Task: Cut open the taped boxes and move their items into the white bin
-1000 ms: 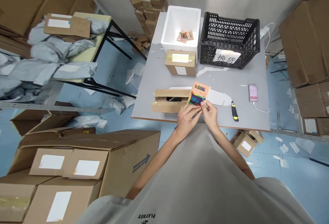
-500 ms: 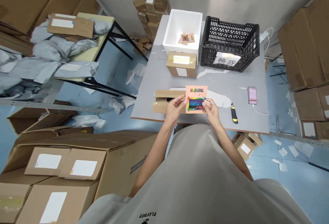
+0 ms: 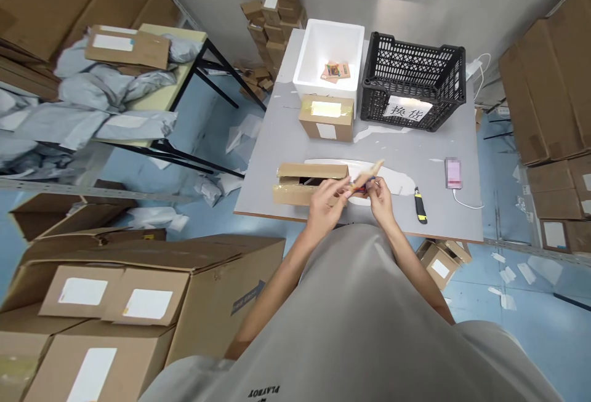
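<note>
Between my two hands is a pink square card or thin booklet with a colourful print (image 3: 364, 180). It is tilted and partly blurred, with its far edge raised. My left hand (image 3: 327, 204) pinches its left side. My right hand (image 3: 381, 201) grips the right side by the coloured part. Just left of the card, an opened small cardboard box (image 3: 292, 194) lies on the table, partly covered by my left hand, with something dark inside. A white paper sheet (image 3: 394, 178) lies flat beneath and beyond my hands.
On the grey table (image 3: 450, 214) are a utility knife (image 3: 420, 206), a phone with a cable (image 3: 453, 172), a taped carton (image 3: 327, 117), a white foam box (image 3: 329, 51) holding similar cards, and a black crate (image 3: 413, 79). Large cartons (image 3: 221, 291) stand at lower left.
The card, previously held flat facing me, is now tipped up and turned nearly edge-on. My left hand has shifted slightly right along with it.
</note>
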Tool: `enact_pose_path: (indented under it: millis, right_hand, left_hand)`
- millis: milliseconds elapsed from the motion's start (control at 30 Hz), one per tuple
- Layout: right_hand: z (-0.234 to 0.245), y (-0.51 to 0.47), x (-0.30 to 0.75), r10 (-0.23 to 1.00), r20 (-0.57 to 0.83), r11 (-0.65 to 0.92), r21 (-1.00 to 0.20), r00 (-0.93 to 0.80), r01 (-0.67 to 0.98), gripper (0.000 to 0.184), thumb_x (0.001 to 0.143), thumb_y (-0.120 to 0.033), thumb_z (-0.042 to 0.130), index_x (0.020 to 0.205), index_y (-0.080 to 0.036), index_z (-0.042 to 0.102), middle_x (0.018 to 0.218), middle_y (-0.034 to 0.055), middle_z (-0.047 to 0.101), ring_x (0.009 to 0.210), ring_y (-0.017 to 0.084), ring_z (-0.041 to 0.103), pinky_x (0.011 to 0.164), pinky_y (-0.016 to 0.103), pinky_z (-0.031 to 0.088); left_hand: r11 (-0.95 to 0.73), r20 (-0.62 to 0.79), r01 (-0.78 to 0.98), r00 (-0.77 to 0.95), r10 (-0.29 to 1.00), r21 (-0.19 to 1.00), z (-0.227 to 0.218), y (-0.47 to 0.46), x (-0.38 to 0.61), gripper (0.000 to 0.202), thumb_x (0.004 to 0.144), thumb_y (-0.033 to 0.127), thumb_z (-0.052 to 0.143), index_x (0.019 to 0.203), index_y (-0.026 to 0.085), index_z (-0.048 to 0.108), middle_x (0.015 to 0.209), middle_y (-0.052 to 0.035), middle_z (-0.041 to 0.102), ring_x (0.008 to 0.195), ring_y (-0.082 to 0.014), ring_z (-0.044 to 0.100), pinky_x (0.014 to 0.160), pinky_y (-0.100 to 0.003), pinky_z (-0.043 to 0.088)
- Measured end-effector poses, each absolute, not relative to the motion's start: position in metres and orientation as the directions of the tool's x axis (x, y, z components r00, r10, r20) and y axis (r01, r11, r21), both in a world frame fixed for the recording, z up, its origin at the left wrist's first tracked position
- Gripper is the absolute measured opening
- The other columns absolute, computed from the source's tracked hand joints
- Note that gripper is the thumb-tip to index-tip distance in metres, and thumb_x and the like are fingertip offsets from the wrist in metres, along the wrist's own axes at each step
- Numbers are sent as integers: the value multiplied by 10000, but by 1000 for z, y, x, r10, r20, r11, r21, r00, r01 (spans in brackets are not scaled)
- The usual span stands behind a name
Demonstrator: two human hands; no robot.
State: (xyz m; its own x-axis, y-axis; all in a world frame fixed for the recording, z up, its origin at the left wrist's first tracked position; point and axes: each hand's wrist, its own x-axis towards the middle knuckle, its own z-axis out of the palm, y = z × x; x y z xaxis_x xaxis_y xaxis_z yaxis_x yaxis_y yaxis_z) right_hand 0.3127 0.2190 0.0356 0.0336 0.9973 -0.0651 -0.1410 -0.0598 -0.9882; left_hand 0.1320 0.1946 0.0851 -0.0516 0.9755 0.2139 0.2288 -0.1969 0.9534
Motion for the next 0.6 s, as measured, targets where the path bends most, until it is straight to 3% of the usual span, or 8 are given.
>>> enact_pose_path:
  millis: [133,267,333,400,500,600]
  right_hand:
    - [38,220,309,997,34,28,-996,-71,-81,368,1012,-636,657,948,-280,723,1002,72,827,1092,283,801,1091,477,650]
    - [37,223,308,997,17,11,-997,-79,-75,358,1047,-607,598,937,-293,730,939,65,784,1009,255,791,970,418,678]
    - [37,223,312,999,5,4,-999,-35,-44,366,1036,-611,623,896,-280,694,895,50,762,931,233,764,899,388,665]
    - [39,221,317,1000,-4,-3,-1000,17,-18,413,1015,-657,657,869,-270,640,803,11,711,805,198,700,793,347,625]
    - [47,216,319,999,-19,-19,-1000,29,13,511,994,-753,684,857,-270,591,679,-42,615,672,163,587,684,298,520]
    - [60,209,314,1000,-5,-7,-998,25,70,515,1010,-763,678,905,-259,647,731,-17,682,694,175,611,668,296,474]
  left_hand:
    - [-436,363,360,255,896,825,101,183,151,289,1124,358,658,1297,349,890,1101,-104,845,1015,-284,736,952,-467,602]
    - [-438,347,331,301,888,836,101,180,163,283,1133,414,646,1245,370,902,1095,-92,851,1063,-300,761,1009,-500,610]
    - [-382,336,305,192,922,873,99,185,160,259,1107,472,702,1199,356,915,1071,-92,846,1023,-289,761,984,-483,622]
    - [-263,278,238,-28,960,935,95,194,152,283,1063,536,773,1166,319,923,1069,-96,841,1001,-276,762,969,-459,632]
    - [-51,48,-1,-314,948,999,81,214,135,457,940,645,889,1159,245,911,1127,-111,855,1053,-283,784,980,-440,646]
    - [74,-136,-186,-349,927,980,58,227,123,640,773,703,990,1157,201,890,1214,-139,865,1152,-316,793,1017,-448,652]
